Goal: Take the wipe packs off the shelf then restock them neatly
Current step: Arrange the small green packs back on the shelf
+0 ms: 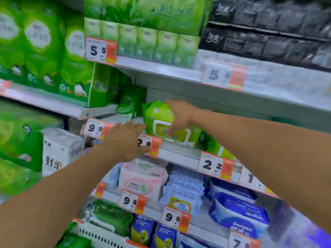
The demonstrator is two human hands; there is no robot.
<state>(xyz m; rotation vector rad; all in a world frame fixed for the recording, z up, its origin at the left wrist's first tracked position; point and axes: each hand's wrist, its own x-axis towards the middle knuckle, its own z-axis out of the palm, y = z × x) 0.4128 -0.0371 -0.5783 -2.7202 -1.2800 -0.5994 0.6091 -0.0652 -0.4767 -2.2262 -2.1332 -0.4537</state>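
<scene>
Right hand (180,116) gripping green wipe pack (161,120) (label blurred), left hand (127,140) open, covering price tag (148,144)

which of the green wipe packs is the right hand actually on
The light green wipe pack with the yellow-green lid label, tilted at the shelf's front edge. The right hand grips it; the darker green pack behind it to the left is untouched.

Wipe pack (161,120) on shelf (179,154)
</scene>
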